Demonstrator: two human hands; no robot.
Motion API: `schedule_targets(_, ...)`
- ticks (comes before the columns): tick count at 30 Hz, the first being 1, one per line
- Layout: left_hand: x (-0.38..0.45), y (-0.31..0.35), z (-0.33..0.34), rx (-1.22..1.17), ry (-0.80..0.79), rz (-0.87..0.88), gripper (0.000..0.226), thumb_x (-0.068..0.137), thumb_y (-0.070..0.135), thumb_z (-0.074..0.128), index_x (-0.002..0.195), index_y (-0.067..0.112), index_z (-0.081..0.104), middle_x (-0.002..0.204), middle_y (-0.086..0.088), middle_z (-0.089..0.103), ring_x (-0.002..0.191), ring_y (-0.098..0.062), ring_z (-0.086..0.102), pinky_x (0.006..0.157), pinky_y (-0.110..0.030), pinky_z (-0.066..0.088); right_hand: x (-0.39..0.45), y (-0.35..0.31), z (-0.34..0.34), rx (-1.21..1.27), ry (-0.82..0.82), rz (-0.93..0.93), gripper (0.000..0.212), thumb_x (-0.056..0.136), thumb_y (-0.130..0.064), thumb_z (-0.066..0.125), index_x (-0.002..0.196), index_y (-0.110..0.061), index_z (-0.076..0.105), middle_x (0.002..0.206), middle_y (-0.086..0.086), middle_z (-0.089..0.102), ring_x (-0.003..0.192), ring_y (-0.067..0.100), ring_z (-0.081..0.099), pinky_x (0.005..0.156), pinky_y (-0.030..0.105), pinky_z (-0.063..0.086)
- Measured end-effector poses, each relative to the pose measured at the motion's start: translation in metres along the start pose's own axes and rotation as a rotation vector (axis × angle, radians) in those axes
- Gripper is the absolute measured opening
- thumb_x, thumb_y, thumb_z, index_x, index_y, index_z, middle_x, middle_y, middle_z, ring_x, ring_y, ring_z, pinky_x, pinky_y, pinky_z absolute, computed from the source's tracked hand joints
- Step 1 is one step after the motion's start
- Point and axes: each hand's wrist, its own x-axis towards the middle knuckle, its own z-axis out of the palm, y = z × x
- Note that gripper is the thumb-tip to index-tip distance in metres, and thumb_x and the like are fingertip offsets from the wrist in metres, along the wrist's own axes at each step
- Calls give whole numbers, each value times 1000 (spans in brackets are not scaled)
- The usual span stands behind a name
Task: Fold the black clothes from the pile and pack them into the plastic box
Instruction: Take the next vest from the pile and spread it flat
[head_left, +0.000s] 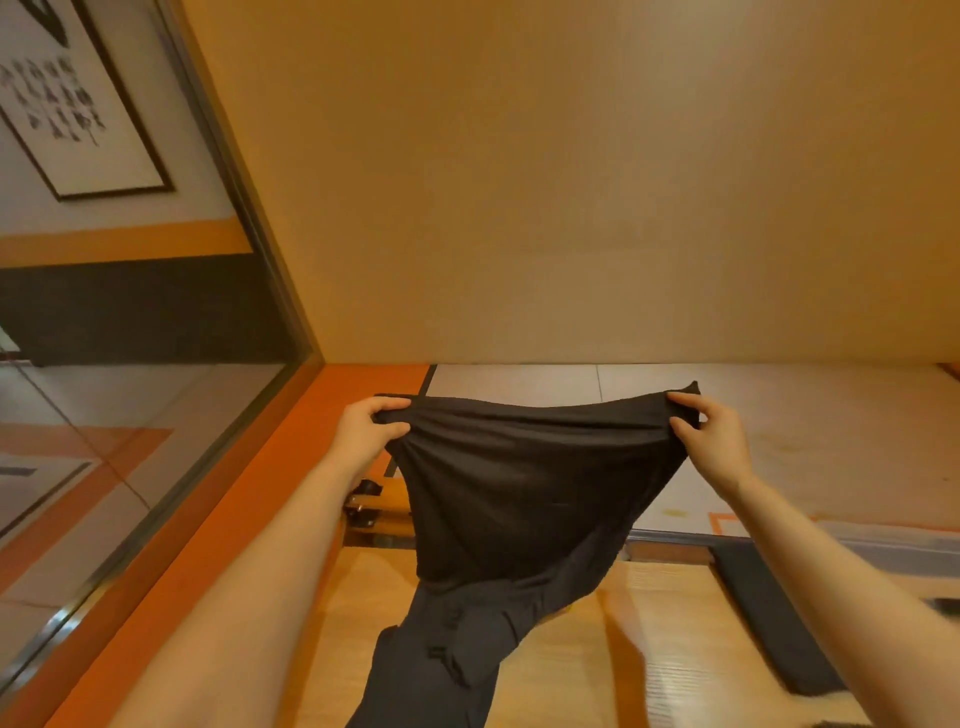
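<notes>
Both hands are raised in front of the camera, each pinching a top corner of one black garment (524, 493). Left hand (371, 428) has thumb and curled fingers closed on the cloth's left corner; right hand (714, 441) grips the opposite corner the same way, a small peak of fabric sticking up just above its fingers. Between the two hands the upper edge of the garment is stretched roughly level, sagging a little in the middle, so its width runs hand to hand. From that edge the cloth hangs down below the hands and narrows, its long axis running downward and slightly toward the left forearm, where the lower part (bunched and creased) trails out of view at the bottom. Beneath the hanging cloth lies a light wooden table (649, 649). Under the right forearm a flat dark strip (769, 623) lies on that table; what it is cannot be told.
</notes>
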Motion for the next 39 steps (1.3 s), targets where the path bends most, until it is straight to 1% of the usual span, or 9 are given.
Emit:
schedule_targets(7, 23, 42, 22, -30, -16, 59, 48, 81, -4, 70, 125, 14, 62, 121, -2, 58, 110, -18, 54, 91, -30, 48, 13, -2, -52, -82, 68, -36, 50, 90, 9, 50, 135, -13, 57, 133, 11, 58, 120, 31, 57, 103, 53, 47)
schedule_targets(9, 27, 53, 30, -52, -19, 82, 51, 81, -3, 70, 128, 15, 60, 121, -3, 57, 110, -19, 54, 92, -31, 49, 13, -9, -64, -86, 88, -33, 56, 89, 15, 45, 139, -9, 52, 139, 12, 53, 128, 29, 50, 108, 51, 43)
schedule_targets(12, 33, 66, 41, -85, -32, 91, 54, 81, -4, 70, 130, 15, 59, 123, -5, 57, 111, -21, 55, 96, -35, 49, 16, -8, -79, -82, 114, -12, 55, 87, 18, 41, 134, -6, 57, 134, 15, 56, 125, 32, 52, 107, 49, 44)
schedule_targets(16, 38, 71, 57, -148, -55, 77, 55, 80, -4, 71, 130, 15, 58, 122, -7, 58, 107, -22, 57, 92, -32, 51, 13, 2, -93, 28, 135, 66, 49, 89, 12, 49, 135, -6, 56, 128, 13, 59, 105, 27, 61, 99, 45, 51)
schedule_targets(19, 39, 71, 70, -204, -60, 47, 55, 80, -5, 70, 130, 13, 58, 119, -7, 58, 104, -21, 57, 86, -29, 50, 11, 8, -98, 64, 152, 84, 43, 92, 4, 56, 135, -5, 56, 133, 11, 55, 101, 22, 57, 94, 35, 50)
schedule_targets(24, 47, 60, 95, -275, -85, -42, 51, 81, 0, 72, 129, 13, 59, 123, -9, 56, 110, -26, 57, 95, -42, 51, 19, 31, -98, 46, 128, 99, 42, 92, -5, 64, 133, -7, 58, 137, 11, 55, 99, 24, 60, 90, 36, 52)
schedule_targets(31, 76, 49, 129, -271, -55, -97, 51, 80, 3, 73, 128, 15, 60, 129, -10, 56, 115, -27, 55, 99, -44, 49, 51, 53, -90, 32, 66, 137, 47, 89, -7, 68, 134, -10, 56, 135, 11, 55, 88, 15, 62, 81, 31, 54)
schedule_targets(36, 117, 77, 140, -283, 4, -66, 52, 81, -1, 72, 129, 12, 59, 124, -9, 57, 112, -26, 56, 95, -39, 50, 104, 39, -93, 61, 81, 103, 49, 88, -5, 70, 134, -10, 55, 133, 9, 56, 91, 21, 63, 84, 33, 54)
schedule_targets(39, 142, 109, 133, -321, 29, -12, 53, 81, -2, 71, 130, 11, 58, 122, -8, 58, 109, -23, 57, 95, -37, 49, 141, 16, -105, 62, 114, 41, 50, 86, -5, 71, 133, -9, 57, 132, 9, 58, 94, 26, 66, 91, 42, 55)
